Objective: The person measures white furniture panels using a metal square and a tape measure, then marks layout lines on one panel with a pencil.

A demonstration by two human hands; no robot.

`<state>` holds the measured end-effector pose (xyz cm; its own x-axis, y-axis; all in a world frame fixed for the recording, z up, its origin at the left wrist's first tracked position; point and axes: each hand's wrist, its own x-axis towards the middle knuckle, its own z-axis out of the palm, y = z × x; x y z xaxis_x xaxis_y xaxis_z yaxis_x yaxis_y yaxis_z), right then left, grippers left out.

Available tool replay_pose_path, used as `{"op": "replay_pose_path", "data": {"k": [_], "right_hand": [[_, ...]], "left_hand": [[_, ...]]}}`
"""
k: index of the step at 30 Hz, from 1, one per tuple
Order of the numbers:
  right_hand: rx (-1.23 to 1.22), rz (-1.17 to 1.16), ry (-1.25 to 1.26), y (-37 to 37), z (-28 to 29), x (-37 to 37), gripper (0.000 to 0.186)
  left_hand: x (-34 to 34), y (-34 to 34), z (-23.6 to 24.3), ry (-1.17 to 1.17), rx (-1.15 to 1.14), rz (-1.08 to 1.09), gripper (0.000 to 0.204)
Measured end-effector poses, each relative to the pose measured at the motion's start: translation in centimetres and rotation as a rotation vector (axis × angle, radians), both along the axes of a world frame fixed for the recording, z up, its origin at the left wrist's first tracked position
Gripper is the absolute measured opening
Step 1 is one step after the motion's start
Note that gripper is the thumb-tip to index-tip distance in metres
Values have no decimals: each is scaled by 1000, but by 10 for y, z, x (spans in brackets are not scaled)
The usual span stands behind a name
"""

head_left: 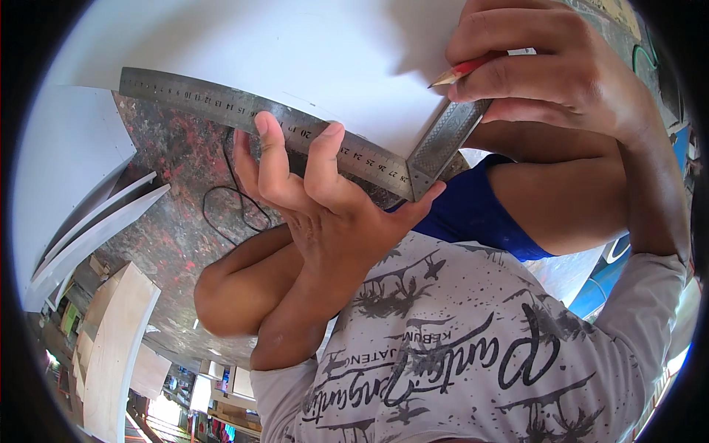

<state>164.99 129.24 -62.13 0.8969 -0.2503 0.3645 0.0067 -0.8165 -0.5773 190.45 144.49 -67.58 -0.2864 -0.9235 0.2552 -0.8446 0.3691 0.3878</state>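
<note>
A steel try square point(207, 103) lies along the near edge of a white board point(310, 52). My left hand point(317, 192) grips the blade: two fingertips rest on top, other fingers reach beneath it, and the thumb lies by the corner with the stock. The square's thick stock point(447, 138) slants up to the right, toward my other hand. There, my right hand point(565, 74) is closed around a red pencil point(464, 69), its sharpened tip pointing left, just above or on the board; contact cannot be made out. Faint pencil marks show on the board near the blade.
My bent legs point(251, 288) are beneath the board's near side. A thin black cord point(214, 214) curls on the stained floor point(173, 221). White panels point(96, 236) lean at the left, with a pale wooden piece point(122, 354) below them. Something blue point(591, 295) stands at the right.
</note>
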Motion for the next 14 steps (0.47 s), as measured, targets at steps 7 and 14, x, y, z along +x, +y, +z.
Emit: {"op": "replay_pose_path", "data": {"k": [7, 14], "right_hand": [[59, -3, 62, 0, 2, -1, 24], [-4, 16, 57, 0, 3, 0, 22]], "left_hand": [[1, -1, 1, 14, -22, -3, 115], [2, 1, -2, 51, -23, 0, 114]]}}
